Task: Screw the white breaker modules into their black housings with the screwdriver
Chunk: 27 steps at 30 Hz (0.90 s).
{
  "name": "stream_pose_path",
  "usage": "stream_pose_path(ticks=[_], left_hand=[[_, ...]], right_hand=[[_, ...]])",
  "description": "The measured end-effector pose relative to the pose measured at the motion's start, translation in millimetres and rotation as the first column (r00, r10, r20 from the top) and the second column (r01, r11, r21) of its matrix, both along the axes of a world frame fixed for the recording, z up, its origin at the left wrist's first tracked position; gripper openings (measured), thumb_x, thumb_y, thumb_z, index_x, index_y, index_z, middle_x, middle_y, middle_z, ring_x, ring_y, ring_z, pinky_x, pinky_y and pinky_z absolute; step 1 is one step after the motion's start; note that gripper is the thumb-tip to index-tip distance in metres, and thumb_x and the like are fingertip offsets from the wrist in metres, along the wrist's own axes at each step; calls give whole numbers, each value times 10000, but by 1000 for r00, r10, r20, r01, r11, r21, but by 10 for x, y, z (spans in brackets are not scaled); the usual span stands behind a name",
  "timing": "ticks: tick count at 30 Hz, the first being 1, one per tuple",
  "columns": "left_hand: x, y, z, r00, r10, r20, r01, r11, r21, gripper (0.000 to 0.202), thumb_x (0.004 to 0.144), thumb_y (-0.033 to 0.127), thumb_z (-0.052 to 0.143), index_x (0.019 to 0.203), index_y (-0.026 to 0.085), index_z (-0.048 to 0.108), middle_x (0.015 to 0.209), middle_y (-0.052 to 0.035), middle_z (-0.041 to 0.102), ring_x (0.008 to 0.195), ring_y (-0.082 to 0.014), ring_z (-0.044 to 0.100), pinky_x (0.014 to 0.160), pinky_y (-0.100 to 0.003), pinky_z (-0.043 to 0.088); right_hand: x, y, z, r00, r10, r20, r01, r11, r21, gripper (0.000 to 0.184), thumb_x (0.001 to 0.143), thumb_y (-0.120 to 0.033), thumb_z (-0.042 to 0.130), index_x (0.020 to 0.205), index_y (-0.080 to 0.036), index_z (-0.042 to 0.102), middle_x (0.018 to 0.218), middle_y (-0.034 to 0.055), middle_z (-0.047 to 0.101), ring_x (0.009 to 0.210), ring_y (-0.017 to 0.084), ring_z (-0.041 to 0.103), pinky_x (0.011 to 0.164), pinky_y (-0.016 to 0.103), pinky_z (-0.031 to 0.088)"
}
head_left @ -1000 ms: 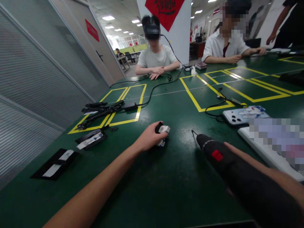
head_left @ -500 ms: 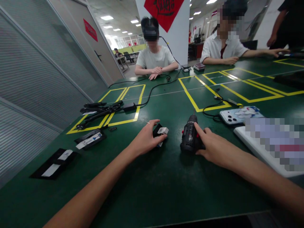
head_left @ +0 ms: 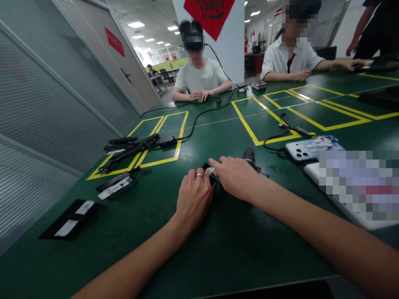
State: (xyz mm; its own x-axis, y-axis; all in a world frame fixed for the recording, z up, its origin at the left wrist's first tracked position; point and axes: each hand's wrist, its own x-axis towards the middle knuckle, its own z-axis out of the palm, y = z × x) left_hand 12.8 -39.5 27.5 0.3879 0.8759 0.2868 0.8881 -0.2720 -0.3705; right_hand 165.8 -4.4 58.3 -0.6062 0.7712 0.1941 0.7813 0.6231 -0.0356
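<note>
The left hand (head_left: 195, 195) lies on the green table (head_left: 224, 245) with the knuckles up and its fingers bent down around a small black and white part (head_left: 210, 170), so it is grasping this part against the table top; a ring (head_left: 199, 175) is on one finger. The part is near the middle of the table, just in front of the left fingertips, and only its far end shows. The right hand (head_left: 235, 176) comes across from the right side with flat, stretched fingers, holding nothing, and its index finger touches the white end of the part. Just behind the right hand stands a black drill (head_left: 249, 155), apart from the fingers. A phone (head_left: 311, 147) lies further to the right. On the left are black cables (head_left: 134, 145) and a black packet (head_left: 116, 185).
</note>
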Motion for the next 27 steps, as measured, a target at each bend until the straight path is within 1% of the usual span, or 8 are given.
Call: stream_pose_path(ticks=[5, 13, 15, 18, 21, 22, 24, 27], left_hand=[[1, 29, -35, 999, -49, 24, 49, 999, -6, 367, 880, 286, 466, 1169, 78, 553, 1010, -155, 589, 873, -290, 515, 714, -410, 447], [8, -76, 113, 971, -161, 180, 148, 986, 79, 303, 863, 304, 501, 1098, 125, 565, 1038, -136, 607, 929, -282, 535, 770, -395, 445], [-106, -6, 197, 959, -152, 238, 118, 981, 152, 285, 855, 362, 516, 1027, 142, 570, 1001, -127, 608, 931, -282, 537, 787, -396, 442], [-387, 249, 236, 924, -40, 380, -49, 973, 224, 327, 841, 412, 519, 1040, 155, 550, 992, -125, 601, 952, -292, 543, 807, -404, 434], [-736, 610, 96, 809, 78, 583, -140, 988, 62, 338, 834, 382, 510, 1102, 176, 526, 1017, -108, 612, 902, -261, 567, 795, -389, 438], [-848, 727, 20, 739, 133, 660, -152, 988, -30, 337, 819, 367, 520, 1100, 180, 523, 984, -94, 618, 862, -246, 574, 788, -380, 440], [-1042, 927, -142, 517, 288, 806, -158, 957, -241, 346, 782, 323, 543, 1097, 185, 513, 898, -64, 612, 786, -217, 580, 763, -361, 446], [-1226, 1119, -328, 403, 368, 838, -159, 930, -332, 354, 773, 276, 484, 1110, 170, 484, 737, -28, 568, 635, -190, 554, 620, -327, 449]], right_hand=[[-36, -54, -272, 998, 34, -60, -33, 999, 15, 245, 928, -85, 486, 1157, -142, 548, 915, 70, 563, 814, 260, 567, 689, 376, 473], [9, -85, -234, 993, -36, -112, 34, 999, -20, 205, 894, -99, 530, 1078, -164, 594, 890, 50, 574, 801, 228, 566, 684, 332, 433], [3, -80, -248, 992, -41, -118, 39, 999, -13, 224, 904, -121, 530, 1114, -166, 593, 880, 47, 576, 801, 235, 568, 686, 344, 432], [1, -84, -266, 993, -41, -112, 40, 999, -7, 245, 931, -150, 517, 1166, -159, 586, 871, 50, 579, 796, 234, 568, 687, 348, 425], [11, -88, -273, 992, -32, -119, 32, 999, -8, 277, 937, -146, 500, 1203, -155, 577, 872, 54, 582, 793, 231, 568, 696, 351, 422], [15, -87, -274, 992, -30, -124, 29, 1000, -9, 291, 936, -141, 493, 1216, -153, 572, 878, 57, 583, 795, 231, 567, 702, 352, 423], [22, -85, -274, 991, -24, -134, 22, 1000, -14, 313, 937, -139, 484, 1240, -151, 562, 894, 63, 585, 807, 230, 565, 710, 352, 423], [21, -83, -275, 990, -20, -139, 17, 1000, -19, 327, 941, -143, 487, 1261, -146, 551, 906, 67, 585, 819, 226, 562, 721, 349, 424]])
